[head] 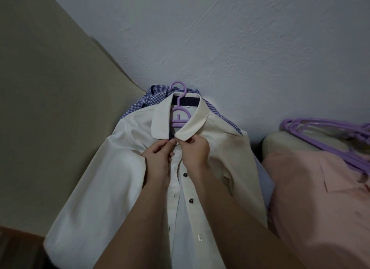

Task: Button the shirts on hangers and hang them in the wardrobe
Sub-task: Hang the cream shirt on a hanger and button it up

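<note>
A cream white shirt (104, 188) lies face up on a purple hanger (178, 116), whose hook pokes out above the collar. My left hand (158, 158) and my right hand (195, 150) meet just below the collar, each pinching one edge of the shirt's front placket at the top button. Dark buttons run down the placket below my hands, and the front lies apart there. A blue checked shirt (140, 104) lies underneath, showing around the collar and shoulders.
A pink shirt (312, 198) lies on a beige cushion at the right, with a pile of purple hangers (330, 136) behind it. A beige sofa back (50, 98) rises at the left. A white wall (220, 38) is behind.
</note>
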